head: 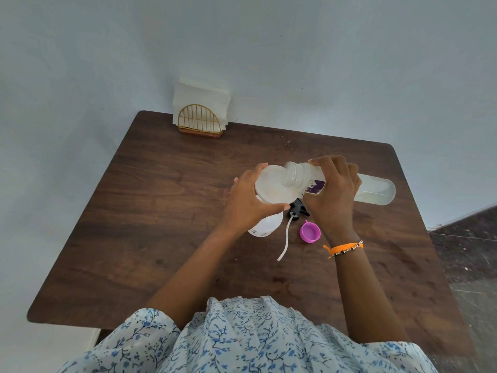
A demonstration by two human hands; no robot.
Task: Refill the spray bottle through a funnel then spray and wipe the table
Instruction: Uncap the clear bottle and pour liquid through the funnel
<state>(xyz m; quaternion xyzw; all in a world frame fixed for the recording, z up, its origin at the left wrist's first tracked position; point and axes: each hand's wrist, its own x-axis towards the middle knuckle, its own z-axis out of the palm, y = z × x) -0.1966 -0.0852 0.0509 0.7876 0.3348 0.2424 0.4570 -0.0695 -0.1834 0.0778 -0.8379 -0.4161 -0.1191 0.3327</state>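
Note:
A white translucent funnel [271,187] sits in the neck of the white spray bottle [265,227], which stands upright mid-table. My left hand [247,200] grips the funnel's rim. My right hand [333,189] holds a clear refill bottle [376,191] with a purple label, tipped on its side with its open mouth over the funnel. Pale liquid lies in the refill bottle's far end. The black spray head [298,208] with its white dip tube [285,238] lies on the table beside the bottle. A purple cap [309,232] lies open side up near my right wrist.
A gold wire holder with white paper napkins [200,114] stands at the far edge of the brown wooden table [161,211], against the pale wall. Dark floor shows past the table's right edge.

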